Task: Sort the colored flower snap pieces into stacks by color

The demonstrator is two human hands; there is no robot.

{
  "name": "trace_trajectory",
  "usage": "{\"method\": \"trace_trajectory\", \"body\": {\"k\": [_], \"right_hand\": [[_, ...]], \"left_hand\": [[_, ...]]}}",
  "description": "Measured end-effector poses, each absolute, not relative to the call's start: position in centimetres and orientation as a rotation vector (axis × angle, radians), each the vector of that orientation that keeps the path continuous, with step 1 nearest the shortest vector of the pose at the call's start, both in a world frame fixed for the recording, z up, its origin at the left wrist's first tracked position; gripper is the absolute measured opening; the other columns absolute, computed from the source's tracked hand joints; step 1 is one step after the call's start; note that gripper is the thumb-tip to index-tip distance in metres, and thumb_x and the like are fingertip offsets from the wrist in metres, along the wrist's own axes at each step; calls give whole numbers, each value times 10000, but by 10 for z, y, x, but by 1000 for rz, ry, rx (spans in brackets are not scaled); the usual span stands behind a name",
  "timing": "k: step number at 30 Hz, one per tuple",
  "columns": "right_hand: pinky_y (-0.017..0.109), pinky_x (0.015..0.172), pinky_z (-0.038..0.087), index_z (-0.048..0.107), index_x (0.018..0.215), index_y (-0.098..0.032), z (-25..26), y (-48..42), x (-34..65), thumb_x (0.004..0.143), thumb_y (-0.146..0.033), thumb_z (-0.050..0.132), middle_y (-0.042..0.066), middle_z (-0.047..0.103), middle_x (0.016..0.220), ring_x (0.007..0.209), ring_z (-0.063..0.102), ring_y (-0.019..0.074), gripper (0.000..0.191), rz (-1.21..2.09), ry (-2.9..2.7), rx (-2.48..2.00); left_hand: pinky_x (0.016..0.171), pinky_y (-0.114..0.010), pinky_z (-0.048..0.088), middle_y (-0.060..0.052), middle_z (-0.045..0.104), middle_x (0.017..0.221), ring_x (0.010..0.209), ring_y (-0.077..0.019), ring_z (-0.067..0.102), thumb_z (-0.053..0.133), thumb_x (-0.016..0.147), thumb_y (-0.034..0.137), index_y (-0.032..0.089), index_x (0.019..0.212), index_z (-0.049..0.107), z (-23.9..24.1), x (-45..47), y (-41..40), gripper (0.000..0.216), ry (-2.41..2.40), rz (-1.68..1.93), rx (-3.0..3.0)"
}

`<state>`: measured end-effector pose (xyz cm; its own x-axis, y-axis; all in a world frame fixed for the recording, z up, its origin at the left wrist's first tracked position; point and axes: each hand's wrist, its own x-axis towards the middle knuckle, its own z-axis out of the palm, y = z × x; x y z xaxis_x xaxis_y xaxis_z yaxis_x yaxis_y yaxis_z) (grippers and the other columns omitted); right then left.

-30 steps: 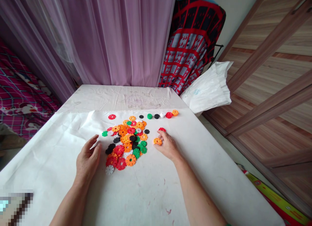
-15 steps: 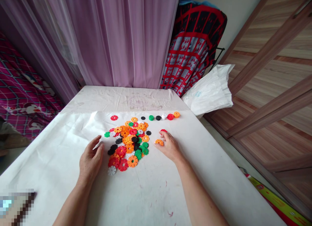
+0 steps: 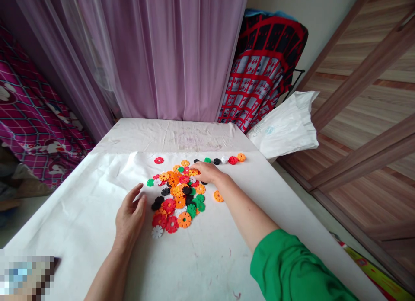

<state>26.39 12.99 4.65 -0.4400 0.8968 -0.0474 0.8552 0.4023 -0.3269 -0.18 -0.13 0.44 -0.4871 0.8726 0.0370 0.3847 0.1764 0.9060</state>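
Where the disc pile (image 3: 177,193) sits on the white cloth (image 3: 81,197), right hand (image 3: 207,171) fingers down on its far edge, pinch unclear, left hand (image 3: 129,214) flat and spread beside it, lone orange disc (image 3: 218,196) off the pile's right edge, disc row (image 3: 227,159) behind.

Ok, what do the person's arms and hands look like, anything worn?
The left hand and right hand are bare: no gloves, rings or watch show. A green sleeve covers the right arm from about the elbow up; the left forearm is bare.
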Motion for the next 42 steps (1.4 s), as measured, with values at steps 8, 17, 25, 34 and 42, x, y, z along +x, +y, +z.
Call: {"method": "trace_trajectory", "body": {"k": [8, 17, 25, 34, 42], "right_hand": [[280, 817, 498, 735, 1151, -325, 52, 137, 260, 696, -209, 793, 33, 695, 1161, 992, 682, 231, 473, 454, -2583, -1622], [285, 825, 489, 731, 1047, -253, 61, 136, 259, 691, -219, 806, 62, 686, 1147, 997, 676, 239, 366, 419, -2592, -1683], [301, 852, 483, 695, 1119, -235, 51, 60, 326, 799, -263, 698, 43, 666, 1131, 841, 646, 161, 322, 432, -2158, -1767], [297, 820, 494, 716, 1045, -264, 30, 11, 338, 746, -235, 706, 15, 693, 1117, 776, 630, 148, 301, 377, -2055, -1810], [295, 817, 484, 708, 1057, -259, 32, 12, 338, 766, -244, 680, 19, 684, 1165, 828, 648, 156, 293, 375, -2122, -1845]], "left_hand": [[891, -353, 573, -75, 722, 1280, 946, -222, 737, 573, 815, 442, 268, 1275, 680, 10, 0, -2, 503, 1965, 1249, 1150], [846, -333, 580, -71, 739, 1253, 923, -215, 740, 573, 808, 480, 275, 1264, 680, 6, -3, -1, 512, 1966, 1273, 1201], [929, -374, 556, -64, 725, 1273, 972, -231, 734, 569, 811, 480, 288, 1300, 667, 6, -3, 0, 534, 1985, 1218, 1168], [895, -331, 564, -66, 730, 1257, 984, -221, 730, 592, 793, 471, 278, 1288, 679, 8, -2, -1, 539, 1984, 1237, 1161], [946, -349, 548, -62, 723, 1275, 1026, -228, 720, 581, 798, 457, 280, 1313, 665, 13, 1, 0, 551, 2007, 1192, 1137]]}}
